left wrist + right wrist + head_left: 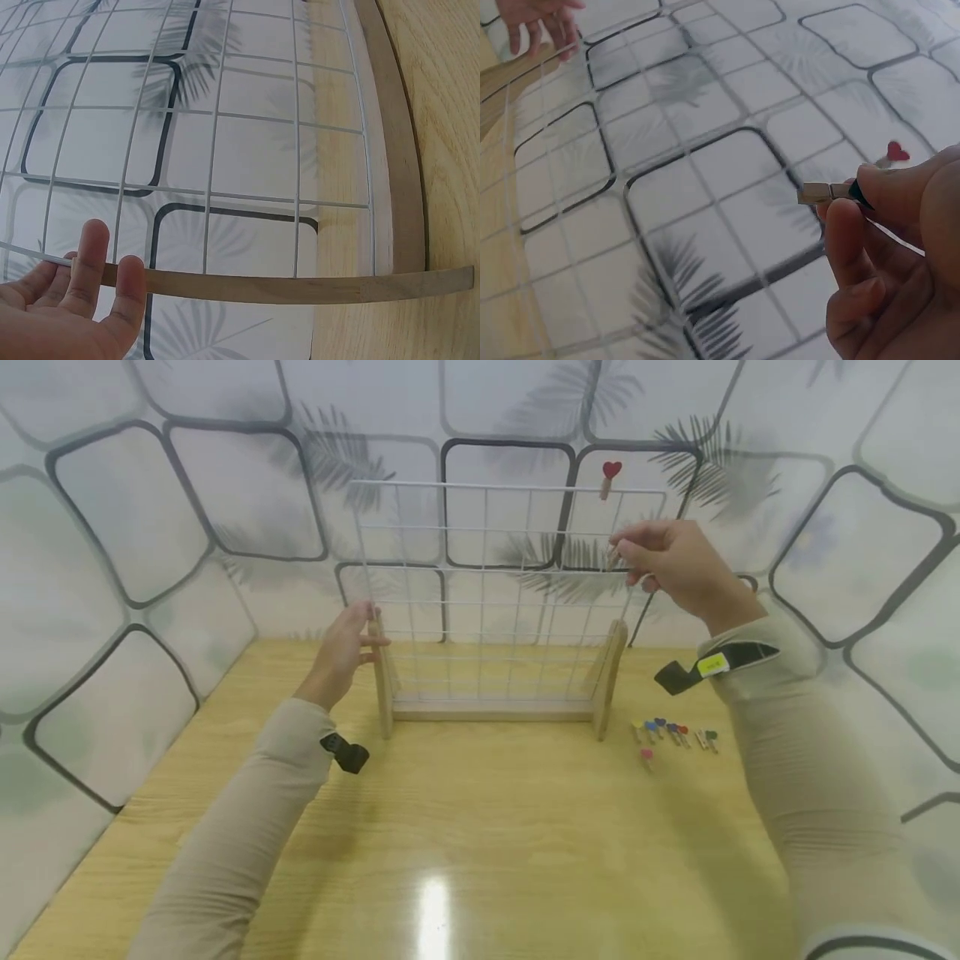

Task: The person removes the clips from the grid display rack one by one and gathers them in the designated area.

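Observation:
A white wire grid rack (483, 531) stands upright in a wooden base on the table. My left hand (345, 647) holds the rack's left wooden post (381, 681) near its upper end; in the left wrist view two fingers (91, 259) cross the post (285, 289). My right hand (675, 564) pinches a small wooden clothespin (821, 193) between thumb and forefinger, its dark green top mostly hidden. The clothespin's free end points toward the grid's upper right part. Above that hand, a clothespin with a red heart (612, 470) is clipped on the top wire.
Several clothespins with coloured hearts (660, 724) lie on the table right of the rack, a pink one (647, 755) slightly nearer. The wooden table (480, 827) reaches back to a patterned wall covering (510, 402). Black camera mounts sit on both wrists.

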{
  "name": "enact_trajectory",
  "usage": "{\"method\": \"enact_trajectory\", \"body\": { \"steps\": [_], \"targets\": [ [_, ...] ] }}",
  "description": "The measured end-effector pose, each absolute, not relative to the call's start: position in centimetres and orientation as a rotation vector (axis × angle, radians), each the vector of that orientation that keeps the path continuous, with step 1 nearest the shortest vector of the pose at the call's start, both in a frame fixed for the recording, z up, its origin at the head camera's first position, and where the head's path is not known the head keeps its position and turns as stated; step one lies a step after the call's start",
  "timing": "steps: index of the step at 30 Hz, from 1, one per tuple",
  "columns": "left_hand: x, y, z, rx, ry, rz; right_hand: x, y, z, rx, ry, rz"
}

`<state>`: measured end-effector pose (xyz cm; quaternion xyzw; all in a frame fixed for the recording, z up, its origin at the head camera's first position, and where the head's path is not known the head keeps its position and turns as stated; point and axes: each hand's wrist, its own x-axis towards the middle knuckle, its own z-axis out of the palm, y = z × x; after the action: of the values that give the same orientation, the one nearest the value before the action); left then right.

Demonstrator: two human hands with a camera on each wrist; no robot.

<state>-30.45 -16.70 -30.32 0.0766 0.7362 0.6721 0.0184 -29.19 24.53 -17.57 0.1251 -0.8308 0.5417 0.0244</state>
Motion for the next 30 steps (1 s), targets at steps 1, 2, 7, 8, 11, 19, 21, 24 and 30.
{"method": "enact_trajectory", "body": {
  "steps": [1,2,7,8,11,19,21,24,30],
  "targets": [
    [-30.5,-16.7,-30.3,0.238,2.286,2.089,-29.1,25.2,-18.5,0.362,-2.602,1.646],
    [-30.5,-16.7,-30.3,0.237,2.287,2.089,-29.0,26.0,-19.6,0.342,-2.628,1.622],
    [-30.4,-16.7,-30.2,0.221,2.292,2.084,-28.6,29.6,-25.4,0.238,-2.694,1.6],
    [-30.4,-16.7,-30.2,0.219,2.291,2.081,-28.4,30.4,-26.5,0.217,-2.703,1.612],
    [-30.4,-16.7,-30.1,0.217,2.284,2.077,-27.8,32.4,-29.6,0.16,-2.767,1.629],
    [-30.5,-16.5,-30.3,0.225,2.259,2.102,-25.7,35.9,-35.4,0.112,-2.997,1.437],
    [-30.6,-16.6,-30.3,0.235,2.258,2.11,-25.2,36.4,-36.5,0.106,-3.045,1.409],
    [-30.7,-16.6,-30.4,0.25,2.257,2.116,-24.7,37.2,-38.1,0.084,-3.112,1.389],
    [-30.6,-16.4,-30.2,0.245,2.247,2.112,-23.9,38.0,-40.8,0.057,-3.191,1.327]
  ]
}}
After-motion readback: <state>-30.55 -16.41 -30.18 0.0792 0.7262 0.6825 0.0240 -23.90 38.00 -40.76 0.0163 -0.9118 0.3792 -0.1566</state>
